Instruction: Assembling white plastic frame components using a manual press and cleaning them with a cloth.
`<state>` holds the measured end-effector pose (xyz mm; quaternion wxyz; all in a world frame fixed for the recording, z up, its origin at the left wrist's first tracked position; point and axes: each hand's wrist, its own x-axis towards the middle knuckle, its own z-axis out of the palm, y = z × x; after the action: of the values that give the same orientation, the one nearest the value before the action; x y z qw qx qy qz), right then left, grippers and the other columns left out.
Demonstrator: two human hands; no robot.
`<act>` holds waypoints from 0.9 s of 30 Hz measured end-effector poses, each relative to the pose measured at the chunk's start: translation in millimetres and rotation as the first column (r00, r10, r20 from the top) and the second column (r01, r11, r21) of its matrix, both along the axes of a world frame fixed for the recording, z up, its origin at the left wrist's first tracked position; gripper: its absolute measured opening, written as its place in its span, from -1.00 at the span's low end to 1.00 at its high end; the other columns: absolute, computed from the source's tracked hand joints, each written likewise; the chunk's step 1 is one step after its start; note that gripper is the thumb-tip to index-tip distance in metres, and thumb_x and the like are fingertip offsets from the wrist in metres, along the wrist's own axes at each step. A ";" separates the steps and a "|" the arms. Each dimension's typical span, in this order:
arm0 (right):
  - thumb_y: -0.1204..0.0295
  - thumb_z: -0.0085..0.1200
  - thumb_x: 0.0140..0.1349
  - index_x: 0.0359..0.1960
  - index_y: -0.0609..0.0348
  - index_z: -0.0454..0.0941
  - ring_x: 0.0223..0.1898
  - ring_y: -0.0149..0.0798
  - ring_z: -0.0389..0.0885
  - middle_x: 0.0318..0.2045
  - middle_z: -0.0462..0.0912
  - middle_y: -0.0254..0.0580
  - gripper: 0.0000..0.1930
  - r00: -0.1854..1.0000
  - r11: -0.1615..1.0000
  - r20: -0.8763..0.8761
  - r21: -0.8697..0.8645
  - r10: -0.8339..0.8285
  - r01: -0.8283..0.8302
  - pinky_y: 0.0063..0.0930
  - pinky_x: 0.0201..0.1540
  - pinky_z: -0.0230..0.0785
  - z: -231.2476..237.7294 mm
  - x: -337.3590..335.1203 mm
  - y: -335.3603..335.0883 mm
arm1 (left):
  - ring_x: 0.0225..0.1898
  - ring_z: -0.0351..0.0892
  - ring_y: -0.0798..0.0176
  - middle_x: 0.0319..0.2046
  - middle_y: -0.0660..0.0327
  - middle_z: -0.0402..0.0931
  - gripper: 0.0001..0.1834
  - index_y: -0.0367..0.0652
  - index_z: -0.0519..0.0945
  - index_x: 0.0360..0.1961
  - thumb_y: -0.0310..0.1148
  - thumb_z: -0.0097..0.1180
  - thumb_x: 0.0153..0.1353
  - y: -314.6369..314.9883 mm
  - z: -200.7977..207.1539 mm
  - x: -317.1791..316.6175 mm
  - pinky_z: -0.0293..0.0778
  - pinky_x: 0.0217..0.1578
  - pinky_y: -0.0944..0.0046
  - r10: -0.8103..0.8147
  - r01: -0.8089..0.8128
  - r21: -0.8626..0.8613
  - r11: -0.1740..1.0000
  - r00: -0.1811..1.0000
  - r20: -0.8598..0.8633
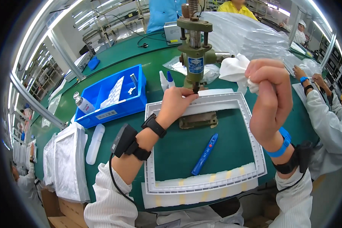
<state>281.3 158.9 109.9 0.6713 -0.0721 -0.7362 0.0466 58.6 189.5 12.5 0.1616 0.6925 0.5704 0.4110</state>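
A white rectangular plastic frame (252, 131) lies flat on the table, its far side passing under the ram of a green hand press (195, 41). My left hand (174, 102) reaches over the frame's far left corner. Its thumb and forefinger come together right beside the tip of the ram, and whatever they pinch is hidden. Raised over the frame's far right corner, my right hand (270, 97) is closed on a crumpled white cloth (233, 70). A blue marker (205, 154) rests on the table inside the frame.
Left of the press stands a blue divided bin (114, 114) with small bottles and parts. Two slim bottles (167, 80) are beside the press. A white foam strip (201, 197) lies under the near side. Bagged frames (66, 163) lie left; a co-worker's hands (311, 78) work at right.
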 end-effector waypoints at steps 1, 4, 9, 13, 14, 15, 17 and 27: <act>0.67 -0.13 0.14 -0.34 0.31 0.49 -0.40 -0.37 0.40 -0.33 0.53 -0.11 -0.86 1.000 1.000 0.000 -0.004 0.007 -0.007 -0.54 -0.31 0.27 -2.3 0.7 -1.0 | -0.48 0.66 0.24 -0.43 -0.01 0.70 -0.69 -0.35 0.73 -0.30 -0.26 0.35 0.08 1.0 -1.3 0.8 0.52 -0.36 0.30 -0.004 0.004 0.001 1.000 1.000 0.004; 0.69 -0.11 -0.02 -0.42 0.31 0.52 -0.42 -0.27 0.45 -0.45 0.54 -0.12 -0.84 0.996 0.995 -0.006 -0.046 0.085 -0.085 -0.47 -0.32 0.32 -16.8 2.6 -5.3 | -0.48 0.66 0.23 -0.44 -0.01 0.70 -0.68 -0.35 0.73 -0.30 -0.26 0.35 0.07 -0.2 -3.7 -2.4 0.52 -0.36 0.30 -0.004 0.004 0.013 1.000 1.000 0.014; 0.67 -0.10 -0.28 -0.59 0.29 0.54 -0.49 -0.19 0.47 -0.61 0.51 -0.19 -0.82 0.990 0.993 0.112 -0.093 0.088 -0.078 -0.39 -0.38 0.36 -31.2 9.0 -15.1 | -0.47 0.66 0.22 -0.43 0.02 0.70 -0.69 -0.35 0.73 -0.32 -0.27 0.35 0.06 -0.9 -2.3 -1.1 0.53 -0.34 0.31 -0.007 0.007 0.020 1.000 1.000 0.010; 0.64 -0.10 -0.38 -0.67 0.25 0.54 -0.57 -0.23 0.44 -0.71 0.45 -0.25 -0.82 0.976 0.992 0.187 -0.077 0.113 -0.100 -0.42 -0.42 0.33 -36.2 9.9 -15.1 | -0.47 0.65 0.22 -0.45 0.02 0.70 -0.70 -0.34 0.73 -0.34 -0.27 0.35 0.05 1.2 -5.9 -2.4 0.52 -0.35 0.30 -0.012 0.013 0.057 0.998 1.000 -0.012; 0.63 -0.10 -0.38 -0.68 0.24 0.54 -0.57 -0.24 0.44 -0.71 0.45 -0.26 -0.83 0.971 0.990 0.202 -0.089 0.128 -0.112 -0.43 -0.43 0.31 -36.3 10.5 -14.3 | -0.48 0.65 0.22 -0.45 0.02 0.69 -0.70 -0.34 0.72 -0.34 -0.27 0.35 0.05 1.2 -6.1 -1.9 0.52 -0.36 0.30 -0.016 0.015 0.047 0.999 1.000 0.011; 0.62 -0.10 -0.39 -0.68 0.23 0.53 -0.57 -0.24 0.44 -0.71 0.45 -0.28 -0.83 0.965 0.987 0.217 -0.101 0.144 -0.125 -0.44 -0.44 0.30 -36.4 11.0 -13.9 | -0.49 0.64 0.22 -0.46 0.03 0.69 -0.70 -0.34 0.72 -0.35 -0.27 0.35 0.05 0.9 -6.2 -1.8 0.51 -0.37 0.29 -0.019 0.018 0.038 0.999 0.999 0.034; 0.61 -0.09 -0.40 -0.70 0.20 0.52 -0.57 -0.24 0.44 -0.72 0.45 -0.29 -0.85 0.958 0.988 0.251 -0.099 0.143 -0.121 -0.43 -0.42 0.31 -40.8 11.3 -13.4 | -0.50 0.63 0.22 -0.47 0.03 0.69 -0.70 -0.34 0.72 -0.35 -0.27 0.34 0.05 -0.8 -5.2 -3.2 0.51 -0.37 0.28 -0.017 0.016 0.017 1.000 1.000 0.009; 0.59 -0.05 -0.40 -0.76 0.09 0.38 -0.59 -0.24 0.35 -0.75 0.32 -0.37 -0.91 0.875 0.999 0.482 -0.025 0.053 -0.047 -0.40 -0.32 0.30 -70.5 10.2 -9.7 | -0.46 0.69 0.11 -0.45 -0.04 0.68 -0.72 -0.31 0.73 -0.33 -0.30 0.36 0.02 -1.6 2.7 -2.5 0.55 -0.34 0.25 0.022 -0.018 -0.091 0.996 0.999 0.044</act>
<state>291.4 149.2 39.4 0.4650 -0.0668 -0.8814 0.0491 56.1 187.9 15.2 0.2016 0.6693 0.5917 0.4016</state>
